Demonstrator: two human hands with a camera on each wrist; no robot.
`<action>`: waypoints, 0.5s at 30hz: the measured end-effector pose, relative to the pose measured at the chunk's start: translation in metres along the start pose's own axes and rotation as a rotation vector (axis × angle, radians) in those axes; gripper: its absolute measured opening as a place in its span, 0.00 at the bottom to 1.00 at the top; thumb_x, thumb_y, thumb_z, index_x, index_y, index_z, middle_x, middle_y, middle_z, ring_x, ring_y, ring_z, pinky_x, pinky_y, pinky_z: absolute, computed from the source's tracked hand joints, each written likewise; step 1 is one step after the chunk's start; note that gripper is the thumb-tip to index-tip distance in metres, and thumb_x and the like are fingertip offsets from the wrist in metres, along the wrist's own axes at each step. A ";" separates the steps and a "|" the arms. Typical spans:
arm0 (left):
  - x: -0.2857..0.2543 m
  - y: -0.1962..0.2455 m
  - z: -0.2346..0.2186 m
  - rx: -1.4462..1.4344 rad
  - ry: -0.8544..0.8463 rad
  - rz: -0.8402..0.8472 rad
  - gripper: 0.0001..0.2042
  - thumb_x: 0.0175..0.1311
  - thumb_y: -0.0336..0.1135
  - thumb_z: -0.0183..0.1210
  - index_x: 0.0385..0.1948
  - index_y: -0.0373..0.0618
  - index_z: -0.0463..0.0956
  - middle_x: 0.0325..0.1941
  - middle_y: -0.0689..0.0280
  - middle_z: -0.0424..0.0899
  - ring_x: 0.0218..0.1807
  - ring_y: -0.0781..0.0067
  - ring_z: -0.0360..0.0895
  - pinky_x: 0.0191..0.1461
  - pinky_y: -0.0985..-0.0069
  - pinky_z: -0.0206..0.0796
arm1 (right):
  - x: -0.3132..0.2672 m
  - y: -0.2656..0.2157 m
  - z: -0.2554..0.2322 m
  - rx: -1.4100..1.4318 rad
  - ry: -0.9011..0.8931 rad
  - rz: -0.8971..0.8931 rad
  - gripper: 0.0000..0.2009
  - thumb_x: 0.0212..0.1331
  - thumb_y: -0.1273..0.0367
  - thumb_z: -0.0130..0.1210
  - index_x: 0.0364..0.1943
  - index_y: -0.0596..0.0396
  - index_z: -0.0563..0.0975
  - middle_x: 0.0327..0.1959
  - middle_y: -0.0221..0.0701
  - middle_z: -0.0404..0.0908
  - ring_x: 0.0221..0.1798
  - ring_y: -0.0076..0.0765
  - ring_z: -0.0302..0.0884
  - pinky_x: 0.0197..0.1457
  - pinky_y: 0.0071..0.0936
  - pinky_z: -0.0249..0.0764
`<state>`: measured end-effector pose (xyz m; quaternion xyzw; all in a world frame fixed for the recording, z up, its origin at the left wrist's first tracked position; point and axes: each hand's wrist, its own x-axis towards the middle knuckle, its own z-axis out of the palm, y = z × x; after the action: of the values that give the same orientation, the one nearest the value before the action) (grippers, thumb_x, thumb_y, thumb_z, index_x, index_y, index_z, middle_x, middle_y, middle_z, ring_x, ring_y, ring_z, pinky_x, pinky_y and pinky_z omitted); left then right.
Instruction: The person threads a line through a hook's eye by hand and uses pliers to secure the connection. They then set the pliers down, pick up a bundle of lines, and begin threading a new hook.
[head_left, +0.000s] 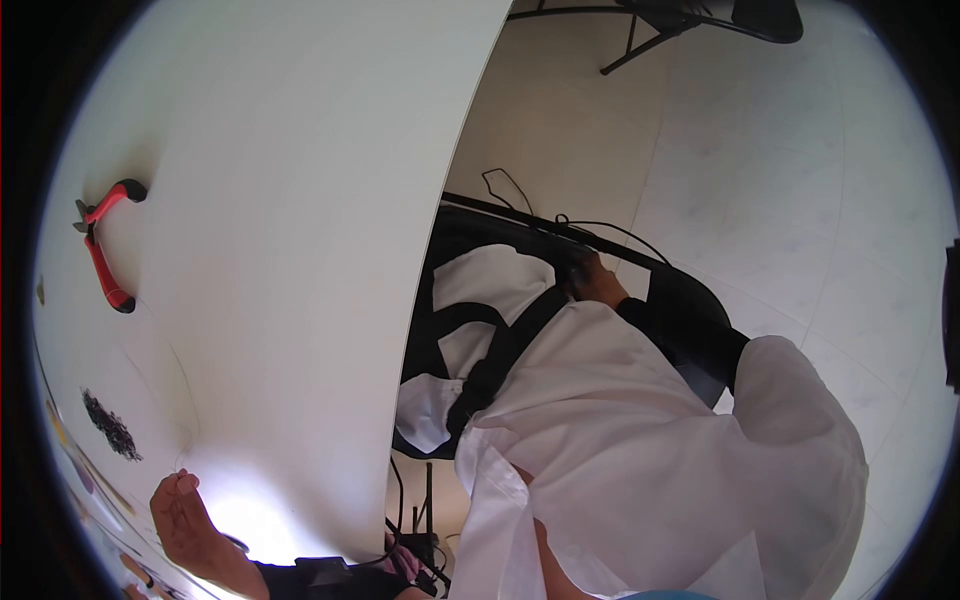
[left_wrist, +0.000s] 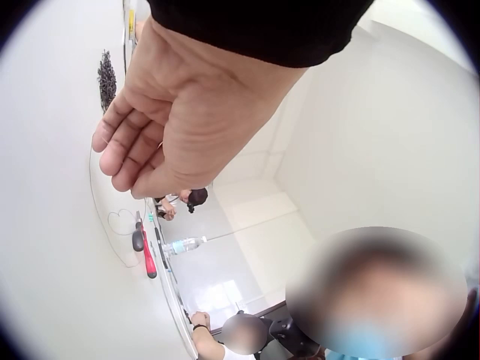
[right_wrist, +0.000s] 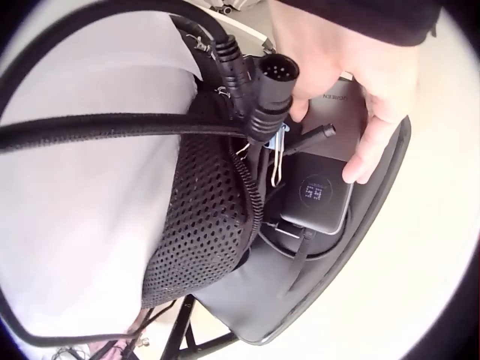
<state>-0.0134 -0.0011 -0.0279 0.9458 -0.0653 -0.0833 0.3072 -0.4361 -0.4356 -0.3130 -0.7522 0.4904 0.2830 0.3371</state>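
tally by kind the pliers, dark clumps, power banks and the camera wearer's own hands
Pliers: 1
Dark clump: 1
Power bank: 1
Wearer's hands, left hand and right hand: 2
Total: 5

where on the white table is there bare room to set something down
Widest free patch: the white table between the red-handled pliers and its straight edge beside the chair. It is crowded around the left hand, thin wire and dark tangled pile.
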 end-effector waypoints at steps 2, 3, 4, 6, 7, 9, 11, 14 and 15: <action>0.000 0.007 0.002 0.001 -0.003 -0.048 0.07 0.75 0.33 0.58 0.42 0.39 0.79 0.37 0.62 0.83 0.44 0.71 0.79 0.55 0.74 0.69 | 0.003 -0.002 -0.004 -0.061 0.027 -0.051 0.36 0.55 0.56 0.69 0.64 0.51 0.61 0.45 0.61 0.83 0.51 0.69 0.82 0.55 0.56 0.78; 0.000 0.010 0.003 0.003 -0.007 -0.067 0.06 0.75 0.32 0.58 0.42 0.39 0.79 0.37 0.62 0.83 0.44 0.71 0.79 0.55 0.74 0.69 | 0.008 -0.003 -0.005 -0.117 0.032 -0.071 0.35 0.55 0.57 0.69 0.63 0.51 0.63 0.42 0.60 0.83 0.48 0.69 0.82 0.53 0.57 0.78; 0.001 0.007 0.002 -0.009 -0.027 -0.049 0.06 0.74 0.32 0.59 0.42 0.38 0.79 0.37 0.62 0.84 0.44 0.71 0.79 0.55 0.75 0.69 | 0.008 -0.008 -0.007 -0.173 0.036 -0.090 0.34 0.54 0.57 0.68 0.63 0.50 0.64 0.39 0.60 0.84 0.44 0.69 0.83 0.50 0.58 0.79; 0.003 -0.003 -0.001 -0.043 -0.060 -0.017 0.07 0.73 0.31 0.60 0.44 0.38 0.79 0.39 0.61 0.84 0.45 0.73 0.79 0.54 0.76 0.69 | 0.006 -0.022 -0.006 -0.264 0.069 -0.114 0.33 0.54 0.58 0.67 0.63 0.49 0.64 0.34 0.59 0.83 0.40 0.70 0.83 0.46 0.59 0.78; 0.003 -0.002 -0.001 -0.036 -0.057 -0.012 0.07 0.73 0.31 0.60 0.44 0.38 0.79 0.39 0.61 0.84 0.45 0.73 0.79 0.55 0.76 0.69 | 0.004 -0.030 -0.008 -0.310 0.085 -0.129 0.33 0.54 0.59 0.67 0.63 0.49 0.64 0.32 0.58 0.83 0.37 0.70 0.83 0.44 0.60 0.78; 0.004 0.001 -0.001 -0.024 -0.055 -0.003 0.07 0.74 0.31 0.60 0.44 0.38 0.79 0.39 0.61 0.84 0.45 0.73 0.79 0.55 0.76 0.69 | 0.002 -0.038 -0.013 -0.329 0.051 -0.188 0.32 0.54 0.59 0.66 0.63 0.47 0.65 0.33 0.58 0.83 0.38 0.70 0.83 0.43 0.61 0.78; 0.001 0.006 0.004 -0.022 -0.026 -0.031 0.06 0.74 0.31 0.58 0.42 0.37 0.79 0.37 0.63 0.83 0.44 0.73 0.78 0.55 0.75 0.68 | 0.002 -0.037 -0.014 -0.307 0.038 -0.190 0.32 0.54 0.60 0.66 0.62 0.47 0.65 0.34 0.58 0.84 0.38 0.69 0.83 0.43 0.59 0.78; 0.000 0.009 0.002 -0.011 -0.016 -0.035 0.06 0.74 0.30 0.58 0.42 0.37 0.79 0.37 0.64 0.83 0.44 0.72 0.78 0.56 0.75 0.68 | 0.001 -0.026 -0.012 -0.215 0.057 -0.103 0.32 0.53 0.61 0.66 0.62 0.47 0.65 0.34 0.58 0.84 0.39 0.68 0.83 0.42 0.57 0.80; 0.000 0.008 0.002 -0.006 -0.019 -0.037 0.06 0.74 0.30 0.58 0.42 0.37 0.79 0.37 0.64 0.83 0.44 0.72 0.79 0.56 0.75 0.68 | -0.001 -0.023 -0.011 -0.190 0.062 -0.080 0.32 0.53 0.61 0.66 0.62 0.47 0.65 0.35 0.58 0.84 0.39 0.68 0.83 0.42 0.57 0.79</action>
<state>-0.0143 -0.0083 -0.0246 0.9451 -0.0507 -0.0979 0.3077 -0.4143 -0.4366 -0.3000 -0.8082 0.4412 0.2911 0.2596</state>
